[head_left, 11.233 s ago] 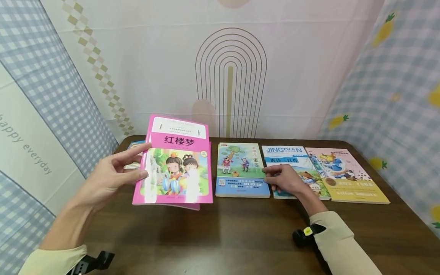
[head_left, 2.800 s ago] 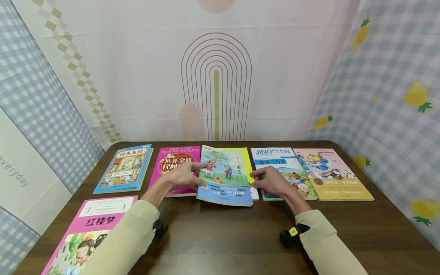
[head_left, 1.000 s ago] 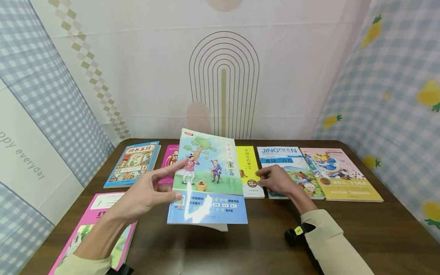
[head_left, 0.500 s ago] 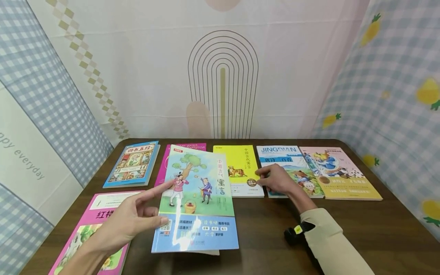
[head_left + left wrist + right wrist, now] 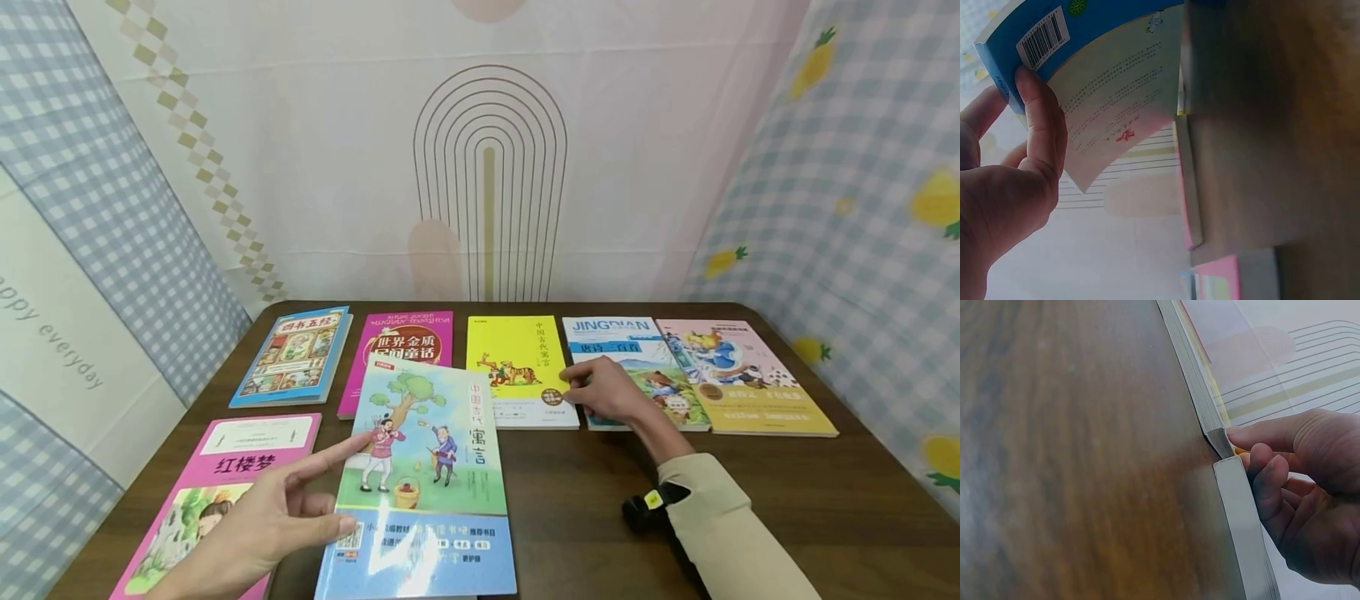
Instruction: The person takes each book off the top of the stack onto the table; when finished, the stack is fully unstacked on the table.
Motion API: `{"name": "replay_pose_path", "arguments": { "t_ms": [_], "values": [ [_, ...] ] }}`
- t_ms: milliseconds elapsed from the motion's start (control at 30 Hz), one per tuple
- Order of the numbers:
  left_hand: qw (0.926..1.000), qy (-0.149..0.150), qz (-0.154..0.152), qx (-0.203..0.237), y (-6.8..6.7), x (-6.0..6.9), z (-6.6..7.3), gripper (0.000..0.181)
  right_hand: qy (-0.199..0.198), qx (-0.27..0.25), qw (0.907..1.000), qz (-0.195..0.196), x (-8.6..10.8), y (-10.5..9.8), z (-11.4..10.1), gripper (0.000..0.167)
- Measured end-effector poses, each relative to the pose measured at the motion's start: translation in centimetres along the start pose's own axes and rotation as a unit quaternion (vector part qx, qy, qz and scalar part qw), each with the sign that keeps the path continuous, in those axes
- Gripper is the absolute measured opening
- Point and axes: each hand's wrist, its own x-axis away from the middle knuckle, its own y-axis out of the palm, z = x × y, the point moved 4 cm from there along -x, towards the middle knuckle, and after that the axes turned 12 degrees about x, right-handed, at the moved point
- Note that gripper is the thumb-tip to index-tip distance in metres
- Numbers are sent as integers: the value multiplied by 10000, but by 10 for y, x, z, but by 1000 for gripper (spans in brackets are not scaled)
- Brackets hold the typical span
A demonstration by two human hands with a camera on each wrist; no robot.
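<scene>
In the head view my left hand [image 5: 258, 517] pinches the left edge of a green-and-blue storybook [image 5: 427, 454], held tilted above the table's near part. The left wrist view shows the storybook's back cover [image 5: 1122, 94] bending down, with the fingers at its barcode corner. My right hand [image 5: 611, 392] pinches the right edge of a yellow book [image 5: 513, 342] with a tiger on its cover, which lies flat. From the right wrist, fingertips [image 5: 1241, 436] touch that book's corner; the contact is partly hidden. The right hand covers part of a blue-and-white book [image 5: 607, 329].
Left of the yellow book lies a magenta book [image 5: 408, 325], partly hidden by the storybook. A blue-bordered book [image 5: 292, 350] sits at the back left, a pink book [image 5: 247, 462] in front of it. A pink-and-yellow book [image 5: 750, 375] lies far right on the brown table [image 5: 600, 517]. Cloth hangs behind.
The left hand set down the pink book at left, then lifted the storybook off the yellow book and brought it nearer and lower. The right hand has stayed near the same spot.
</scene>
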Motion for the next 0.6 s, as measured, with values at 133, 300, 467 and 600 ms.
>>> {"name": "replay_pose_path", "arguments": {
  "t_ms": [133, 300, 467, 600],
  "values": [
    [9993, -279, 44, 241, -4, 5, -12, 77, 11, 1, 10000, -24, 0, 1, 0, 46],
    [9984, -443, 325, 91, -12, 12, -25, 77, 78, 10, 10000, -32, -1, 2, 1, 46],
    [9967, -680, 305, 323, -15, 15, -32, 73, 67, 24, 10000, -28, -2, -1, 2, 47],
    [9944, -884, 89, 571, -16, 17, -38, 71, 102, 18, 9999, -39, 0, -2, 0, 47]
  ]
}}
